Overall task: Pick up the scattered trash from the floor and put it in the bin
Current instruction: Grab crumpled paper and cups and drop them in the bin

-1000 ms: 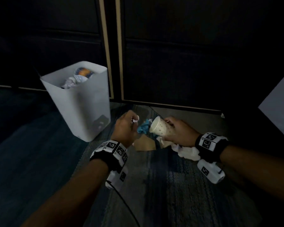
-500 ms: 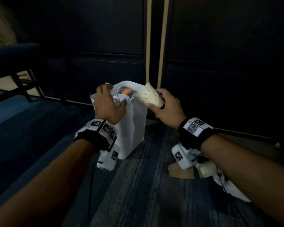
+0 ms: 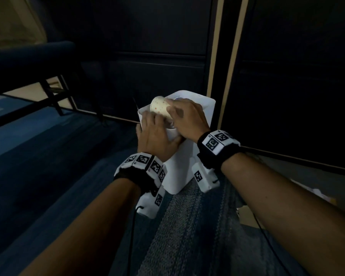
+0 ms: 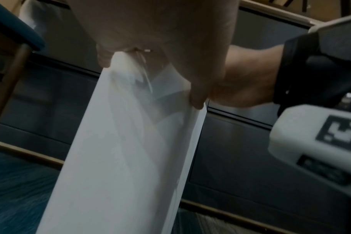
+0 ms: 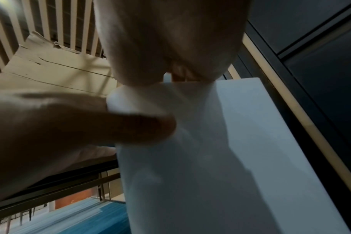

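Grey ribbed carpet (image 3: 187,226) runs nearest the camera, up to the foot of the white bin (image 3: 184,166), which stands on the floor. Down to the bin's right, close to the forearm, a brown scrap of card (image 3: 247,217) lies on the floor, and pale paper (image 3: 315,193) lies further right of it.

At the bin's near rim the left hand (image 3: 155,139) rests with its thumb on the outside wall; the left wrist view shows the thumb (image 4: 198,95) pressed to the wall and the fingers going over the rim, seemingly gripping it, though the picture is blurred. Just beside it, over the bin's mouth, the right hand (image 3: 187,118) grasps a dotted paper cup (image 3: 159,108) lying on its side, its fingers wrapped over it. The cup is above the opening at the bin's left rim, not inside.

Beyond the bin stand dark cabinet doors (image 3: 159,56) with a pale strip (image 3: 213,48) between them. Far to the bin's left is a dark blue seat (image 3: 28,54) on black legs.
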`<state>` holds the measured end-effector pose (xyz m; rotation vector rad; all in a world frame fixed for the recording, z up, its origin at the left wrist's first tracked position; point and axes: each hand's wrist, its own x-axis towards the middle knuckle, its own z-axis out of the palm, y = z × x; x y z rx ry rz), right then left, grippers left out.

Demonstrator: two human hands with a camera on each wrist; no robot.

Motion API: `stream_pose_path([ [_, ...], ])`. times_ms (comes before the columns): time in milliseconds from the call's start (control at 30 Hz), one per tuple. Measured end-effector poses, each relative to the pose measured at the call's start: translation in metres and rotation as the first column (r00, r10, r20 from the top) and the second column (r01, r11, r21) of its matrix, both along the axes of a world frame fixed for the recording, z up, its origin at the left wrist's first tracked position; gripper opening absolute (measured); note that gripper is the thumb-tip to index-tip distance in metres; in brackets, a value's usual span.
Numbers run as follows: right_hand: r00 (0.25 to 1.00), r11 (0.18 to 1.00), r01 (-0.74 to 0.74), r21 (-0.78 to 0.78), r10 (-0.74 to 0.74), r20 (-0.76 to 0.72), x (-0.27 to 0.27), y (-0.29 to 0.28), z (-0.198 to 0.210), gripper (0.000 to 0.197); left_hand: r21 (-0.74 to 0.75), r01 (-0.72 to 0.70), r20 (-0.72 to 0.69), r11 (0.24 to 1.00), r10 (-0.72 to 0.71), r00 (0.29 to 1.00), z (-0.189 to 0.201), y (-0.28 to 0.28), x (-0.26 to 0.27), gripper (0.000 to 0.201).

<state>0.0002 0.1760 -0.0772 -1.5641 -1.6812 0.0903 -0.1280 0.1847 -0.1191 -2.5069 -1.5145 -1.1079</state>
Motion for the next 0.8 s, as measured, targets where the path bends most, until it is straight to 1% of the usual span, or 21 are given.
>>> stream_pose_path([
  [33, 1.000, 1.000, -0.007, -0.001, 0.007, 0.008, 0.000, 0.000, -0.001, 0.028, 0.040, 0.030, 0.052, 0.999, -0.032, 0.998, -0.003, 0.000, 0.000, 0.067],
  [67, 1.000, 1.000, -0.015, -0.017, 0.015, 0.009, 0.000, 0.000, -0.001, 0.034, 0.069, 0.056, 0.083, 0.996, -0.062, 0.995, -0.005, 0.000, -0.001, 0.066],
  [100, 1.000, 0.998, -0.023, -0.058, 0.024, 0.011, 0.000, -0.002, -0.001, 0.039, 0.087, 0.073, 0.089, 0.994, -0.081, 0.993, -0.008, 0.001, -0.001, 0.070],
  [133, 0.999, 0.994, -0.035, -0.102, 0.039, 0.034, 0.000, -0.003, 0.000, 0.041, 0.085, 0.085, 0.071, 0.993, -0.092, 0.993, -0.010, 0.003, -0.002, 0.078],
  [167, 0.994, 0.987, -0.049, -0.152, 0.063, 0.088, 0.000, -0.005, 0.001, 0.041, 0.072, 0.092, 0.033, 0.993, -0.095, 0.995, -0.011, 0.005, -0.002, 0.088],
  [233, 0.976, 0.969, -0.083, -0.232, 0.125, 0.176, 0.003, -0.005, 0.005, 0.041, 0.036, 0.074, -0.069, 0.997, -0.072, 0.995, -0.010, 0.009, -0.003, 0.101],
  [267, 0.972, 0.961, -0.109, -0.254, 0.156, 0.174, 0.006, -0.006, 0.008, 0.042, 0.013, 0.063, -0.114, 0.998, -0.061, 0.992, -0.008, 0.011, -0.004, 0.103],
  [333, 0.973, 0.955, -0.173, -0.242, 0.204, 0.109, 0.014, -0.010, 0.012, 0.040, -0.036, 0.058, -0.146, 0.998, -0.063, 0.987, -0.003, 0.011, -0.007, 0.099],
  [400, 0.976, 0.968, -0.203, -0.146, 0.212, 0.047, 0.021, -0.020, 0.013, 0.032, -0.076, 0.058, -0.138, 0.995, -0.069, 0.988, 0.005, 0.006, -0.009, 0.089],
  [433, 0.978, 0.974, -0.207, -0.089, 0.209, 0.019, 0.024, -0.025, 0.012, 0.028, -0.093, 0.047, -0.146, 0.995, -0.060, 0.987, 0.008, 0.005, -0.011, 0.084],
  [500, 0.984, 0.985, -0.174, -0.007, 0.174, -0.051, 0.035, -0.039, 0.012, 0.024, -0.126, 0.004, -0.196, 0.992, -0.029, 0.980, 0.016, 0.000, -0.011, 0.083],
  [533, 0.985, 0.988, -0.154, 0.012, 0.154, -0.080, 0.042, -0.047, 0.013, 0.024, -0.147, -0.019, -0.212, 0.989, -0.013, 0.977, 0.020, -0.002, -0.011, 0.085],
  [600, 0.989, 0.992, -0.124, 0.019, 0.125, -0.079, 0.064, -0.064, 0.011, 0.027, -0.180, -0.038, -0.189, 0.983, 0.003, 0.982, 0.028, -0.005, -0.008, 0.094],
  [667, 0.995, 0.995, -0.096, -0.018, 0.095, -0.038, 0.090, -0.083, 0.005, 0.029, -0.142, -0.025, -0.151, 0.990, 0.003, 0.989, 0.035, -0.013, -0.003, 0.102],
  [700, 0.997, 0.996, -0.072, -0.047, 0.072, -0.014, 0.104, -0.094, 0.002, 0.031, -0.093, -0.008, -0.142, 0.996, -0.006, 0.990, 0.038, -0.018, 0.002, 0.102],
  [800, 0.999, 0.981, 0.003, -0.192, 0.004, 0.038, 0.145, -0.132, -0.014, 0.038, 0.031, 0.108, -0.103, 0.994, -0.104, 0.989, 0.042, -0.042, 0.024, 0.090],
])
